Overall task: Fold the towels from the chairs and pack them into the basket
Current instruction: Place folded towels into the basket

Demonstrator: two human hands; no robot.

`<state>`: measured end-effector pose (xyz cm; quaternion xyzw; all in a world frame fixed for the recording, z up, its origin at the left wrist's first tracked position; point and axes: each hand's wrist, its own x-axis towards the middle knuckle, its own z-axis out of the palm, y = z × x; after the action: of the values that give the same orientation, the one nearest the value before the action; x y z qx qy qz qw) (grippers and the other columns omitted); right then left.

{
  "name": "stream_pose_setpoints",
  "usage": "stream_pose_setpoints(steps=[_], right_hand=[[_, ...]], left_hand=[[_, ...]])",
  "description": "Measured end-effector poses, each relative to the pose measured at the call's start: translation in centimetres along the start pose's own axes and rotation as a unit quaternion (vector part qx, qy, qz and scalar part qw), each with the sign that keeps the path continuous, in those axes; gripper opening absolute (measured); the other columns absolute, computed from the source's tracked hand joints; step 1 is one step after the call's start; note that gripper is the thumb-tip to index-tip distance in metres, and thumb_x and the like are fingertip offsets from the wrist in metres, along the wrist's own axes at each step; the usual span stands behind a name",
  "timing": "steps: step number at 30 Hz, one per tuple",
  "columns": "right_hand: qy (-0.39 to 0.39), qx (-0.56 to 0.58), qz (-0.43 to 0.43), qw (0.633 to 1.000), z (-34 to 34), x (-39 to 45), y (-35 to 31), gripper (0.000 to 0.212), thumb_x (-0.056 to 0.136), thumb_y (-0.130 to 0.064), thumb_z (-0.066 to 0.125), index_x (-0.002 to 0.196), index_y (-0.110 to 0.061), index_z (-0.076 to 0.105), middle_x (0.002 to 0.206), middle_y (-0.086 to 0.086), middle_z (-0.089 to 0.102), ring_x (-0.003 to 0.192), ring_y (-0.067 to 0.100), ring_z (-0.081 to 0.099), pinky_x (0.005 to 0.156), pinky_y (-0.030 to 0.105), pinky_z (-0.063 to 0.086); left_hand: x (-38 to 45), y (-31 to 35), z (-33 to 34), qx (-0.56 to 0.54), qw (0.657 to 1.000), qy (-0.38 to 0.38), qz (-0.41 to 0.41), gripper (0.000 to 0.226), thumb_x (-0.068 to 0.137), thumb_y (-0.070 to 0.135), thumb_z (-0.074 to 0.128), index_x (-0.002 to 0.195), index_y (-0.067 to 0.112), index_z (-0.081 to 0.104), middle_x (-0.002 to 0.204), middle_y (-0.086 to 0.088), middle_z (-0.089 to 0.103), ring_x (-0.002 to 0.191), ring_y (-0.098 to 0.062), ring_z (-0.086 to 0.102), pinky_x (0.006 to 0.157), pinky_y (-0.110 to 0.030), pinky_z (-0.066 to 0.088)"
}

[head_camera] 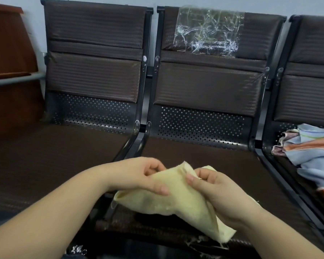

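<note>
I'm holding the yellow towel [168, 199] above the middle chair [209, 90], left hand [138, 176] and right hand [213, 187] both pinching it; it's looking soft, light, floppy, so corners are giving the best grip.

There is one view only, from a wide-angle camera on the person's head. It looks forward and down over both forearms at a row of dark chairs [204, 101] seen from the front. The hands sit close, low in the frame; the chair backs fill the upper half, their edges bowed by the lens.
</note>
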<state>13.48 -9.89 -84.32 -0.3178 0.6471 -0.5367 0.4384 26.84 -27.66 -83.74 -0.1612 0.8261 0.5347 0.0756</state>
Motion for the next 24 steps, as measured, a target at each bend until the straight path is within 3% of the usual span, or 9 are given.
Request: stream_pose_setpoints(steps=[2, 4, 8, 11, 13, 16, 18, 21, 24], right_hand=[[0.016, 0.055, 0.020, 0.998, -1.4, 0.0, -0.4, 0.032, 0.068, -0.038, 0.067, 0.077, -0.008, 0.063, 0.073, 0.007, 0.064, 0.064, 0.014, 0.059, 0.062, 0.026, 0.046], [0.034, 0.099, 0.035, 0.994, -2.9, 0.0, -0.7, 0.026, 0.073, -0.032, 0.063, 0.079, -0.006, 0.062, 0.072, 0.007, 0.065, 0.062, 0.013, 0.061, 0.057, 0.025, 0.050], [0.094, 0.135, 0.055, 0.985, -6.7, 0.4, -0.4, 0.024, 0.079, -0.029, 0.059, 0.081, -0.004, 0.061, 0.072, 0.008, 0.068, 0.062, 0.016, 0.064, 0.057, 0.030, 0.053], [0.141, 0.115, 0.085, 0.980, -9.9, 1.2, 0.7, 0.027, 0.082, -0.030, 0.060, 0.087, -0.003, 0.060, 0.079, 0.011, 0.070, 0.070, 0.021, 0.066, 0.067, 0.036, 0.053], [0.152, 0.116, 0.114, 0.975, -11.8, 1.6, 1.6, 0.025, 0.085, -0.027, 0.061, 0.093, -0.003, 0.061, 0.083, 0.011, 0.072, 0.073, 0.020, 0.069, 0.065, 0.035, 0.055], [0.161, 0.077, 0.170, 0.969, -14.1, 1.7, 2.6, 0.019, 0.092, -0.022, 0.059, 0.096, -0.004, 0.061, 0.089, 0.010, 0.073, 0.077, 0.019, 0.071, 0.060, 0.030, 0.056], [0.167, 0.023, 0.217, 0.962, -15.3, 1.6, 3.4, 0.018, 0.092, -0.021, 0.060, 0.097, -0.004, 0.060, 0.094, 0.010, 0.072, 0.083, 0.021, 0.070, 0.062, 0.032, 0.057], [0.156, -0.059, 0.286, 0.944, -16.1, 1.6, 4.7, 0.028, 0.093, -0.025, 0.060, 0.111, -0.003, 0.059, 0.103, 0.012, 0.069, 0.086, 0.022, 0.068, 0.061, 0.032, 0.057], [0.180, -0.087, 0.299, 0.933, -15.9, 2.1, 5.7, 0.043, 0.089, -0.035, 0.064, 0.115, -0.002, 0.057, 0.107, 0.012, 0.067, 0.077, 0.019, 0.068, 0.052, 0.027, 0.054]], left_hand=[[0.5, -0.7, -0.9, 0.117, 0.992, 0.000, -0.049, 0.041, 0.063, 0.043, 0.084, 0.095, 0.030, 0.063, 0.087, 0.016, 0.070, 0.086, -0.002, 0.065, 0.075, -0.019, 0.050], [1.5, -1.7, -1.9, 0.141, 0.987, 0.005, -0.077, 0.026, 0.069, 0.033, 0.083, 0.086, 0.028, 0.065, 0.077, 0.019, 0.067, 0.077, -0.001, 0.061, 0.069, -0.017, 0.044], [4.1, -2.2, -1.9, -0.020, 0.996, 0.079, -0.041, 0.054, 0.048, 0.061, 0.082, 0.087, 0.025, 0.075, 0.092, 0.008, 0.074, 0.087, -0.008, 0.066, 0.083, -0.025, 0.046], [7.5, -0.8, -0.2, -0.115, 0.976, 0.184, 0.009, 0.025, 0.070, 0.045, 0.073, 0.083, 0.024, 0.075, 0.093, 0.007, 0.074, 0.096, -0.015, 0.066, 0.100, -0.040, 0.044], [9.8, 0.3, 1.4, -0.146, 0.960, 0.239, 0.017, 0.014, 0.084, 0.035, 0.065, 0.091, 0.026, 0.073, 0.094, 0.008, 0.073, 0.097, -0.014, 0.064, 0.099, -0.043, 0.045], [12.8, 1.9, 3.9, -0.176, 0.953, 0.245, 0.005, 0.019, 0.092, 0.034, 0.058, 0.103, 0.024, 0.069, 0.100, 0.007, 0.071, 0.099, -0.014, 0.063, 0.086, -0.032, 0.048], [14.5, 1.8, 5.3, -0.091, 0.971, 0.216, -0.037, 0.024, 0.094, 0.039, 0.054, 0.112, 0.028, 0.065, 0.112, 0.012, 0.065, 0.105, -0.010, 0.058, 0.082, -0.026, 0.045], [16.3, 0.3, 6.5, 0.103, 0.975, 0.143, -0.135, 0.044, 0.094, 0.046, 0.050, 0.133, 0.024, 0.052, 0.134, 0.007, 0.053, 0.121, -0.015, 0.050, 0.096, -0.030, 0.039], [16.9, -0.7, 6.4, 0.145, 0.960, 0.147, -0.187, 0.046, 0.093, 0.047, 0.051, 0.132, 0.021, 0.051, 0.129, 0.002, 0.055, 0.115, -0.017, 0.052, 0.092, -0.030, 0.041]])
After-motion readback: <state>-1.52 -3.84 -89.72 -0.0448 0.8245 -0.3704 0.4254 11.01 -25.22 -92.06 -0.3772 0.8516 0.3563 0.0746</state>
